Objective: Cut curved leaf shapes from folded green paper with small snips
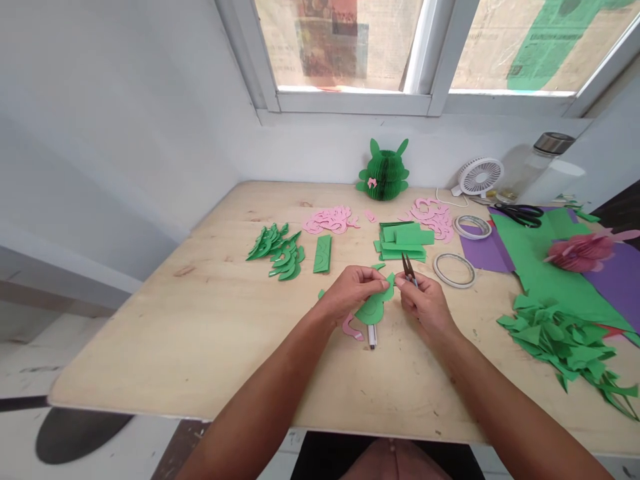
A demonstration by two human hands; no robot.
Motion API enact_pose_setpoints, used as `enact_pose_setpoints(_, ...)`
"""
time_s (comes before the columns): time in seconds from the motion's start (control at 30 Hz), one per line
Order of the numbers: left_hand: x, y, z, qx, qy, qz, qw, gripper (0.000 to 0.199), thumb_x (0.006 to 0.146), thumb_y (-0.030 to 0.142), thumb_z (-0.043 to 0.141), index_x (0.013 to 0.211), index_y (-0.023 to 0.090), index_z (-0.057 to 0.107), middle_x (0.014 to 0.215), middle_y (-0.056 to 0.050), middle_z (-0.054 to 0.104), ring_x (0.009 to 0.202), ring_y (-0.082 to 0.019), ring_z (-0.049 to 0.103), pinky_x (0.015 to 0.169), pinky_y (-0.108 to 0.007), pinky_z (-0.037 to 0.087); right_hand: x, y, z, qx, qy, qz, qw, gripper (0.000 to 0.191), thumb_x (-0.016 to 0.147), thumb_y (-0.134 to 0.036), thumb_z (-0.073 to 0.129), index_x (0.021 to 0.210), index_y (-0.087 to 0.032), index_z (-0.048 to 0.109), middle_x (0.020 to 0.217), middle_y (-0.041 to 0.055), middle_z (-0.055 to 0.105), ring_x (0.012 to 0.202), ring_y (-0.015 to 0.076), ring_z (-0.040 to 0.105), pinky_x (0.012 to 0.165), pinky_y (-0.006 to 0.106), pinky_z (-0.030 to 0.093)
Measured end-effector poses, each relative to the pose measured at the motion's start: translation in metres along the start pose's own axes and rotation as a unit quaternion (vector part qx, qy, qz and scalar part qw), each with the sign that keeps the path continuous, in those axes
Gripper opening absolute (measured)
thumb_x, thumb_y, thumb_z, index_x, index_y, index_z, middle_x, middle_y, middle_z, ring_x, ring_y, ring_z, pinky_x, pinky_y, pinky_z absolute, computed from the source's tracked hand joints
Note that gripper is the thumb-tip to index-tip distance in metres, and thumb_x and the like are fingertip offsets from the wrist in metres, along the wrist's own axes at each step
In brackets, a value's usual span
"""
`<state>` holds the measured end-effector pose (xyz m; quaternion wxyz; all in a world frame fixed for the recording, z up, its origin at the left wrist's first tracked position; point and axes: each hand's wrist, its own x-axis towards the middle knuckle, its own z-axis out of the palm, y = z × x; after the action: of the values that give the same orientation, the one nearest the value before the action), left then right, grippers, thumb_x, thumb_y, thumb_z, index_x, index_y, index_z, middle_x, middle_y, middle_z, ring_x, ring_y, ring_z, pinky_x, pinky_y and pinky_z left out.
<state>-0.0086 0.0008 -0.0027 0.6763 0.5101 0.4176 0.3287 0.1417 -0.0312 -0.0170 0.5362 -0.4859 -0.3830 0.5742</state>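
My left hand (357, 291) pinches a green paper piece (371, 311) with a curved outline drawn on it. In my right hand (425, 301) is a small pair of scissors (409, 270), its dark blades pointing up and away from me. The fingertips of my right hand come close to the paper's right edge; whether they touch it I cannot tell. Under the green piece, a white pen (372, 337) and a pink paper cutout (352, 328) lie partly hidden on the table.
Beyond my hands lie folded green strips (406, 240), a marked green rectangle (323, 254), green cutouts (285, 252), pink cutouts (331, 219) and tape rolls (454, 270). Green scraps (560, 337) and black scissors (519, 215) are right. A green paper figure (384, 175), fan (480, 177) and bottle (535, 167) stand behind.
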Motion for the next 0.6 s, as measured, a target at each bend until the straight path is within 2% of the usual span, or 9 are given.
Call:
enact_pose_setpoints(0.3, -0.0003, -0.0025, 0.0014, 0.018, 0.002, -0.018, 1.0, 0.021, 0.062, 0.035, 0.07, 0.066, 0.015, 0.064, 0.055, 0.002, 0.052, 0.049, -0.009, 0.042, 0.047, -0.021, 0.033, 0.0003, -0.0004, -0.0005, -0.023, 0.022, -0.002, 0.999, 0.024, 0.068, -0.037, 0.07, 0.07, -0.016, 0.058, 0.046, -0.0094, 0.029, 0.041, 0.0057, 0.02, 0.039, 0.022, 0.013)
enact_pose_setpoints(0.47, 0.0003, 0.0002, 0.0032, -0.011, 0.021, 0.003, 1.0, 0.022, 0.063, 0.034, 0.069, 0.065, 0.014, 0.062, 0.06, 0.001, 0.055, 0.053, -0.008, 0.045, 0.05, -0.02, 0.033, -0.0007, -0.0021, -0.001, -0.019, 0.0, -0.012, 1.0, 0.027, 0.072, -0.041, 0.067, 0.071, -0.016, 0.057, 0.045, -0.0099, 0.027, 0.04, 0.0057, 0.019, 0.039, 0.022, 0.013)
enact_pose_setpoints(0.6, 0.0011, 0.0028, 0.0033, -0.071, 0.05, 0.025, 0.996, 0.022, 0.063, 0.033, 0.07, 0.064, 0.014, 0.059, 0.055, 0.003, 0.053, 0.049, -0.007, 0.044, 0.048, -0.019, 0.032, -0.0031, -0.0048, -0.0002, -0.023, -0.022, -0.015, 0.999, 0.037, 0.081, -0.051, 0.054, 0.077, -0.015, 0.059, 0.045, -0.0075, 0.035, 0.038, 0.0058, 0.023, 0.038, 0.022, 0.014)
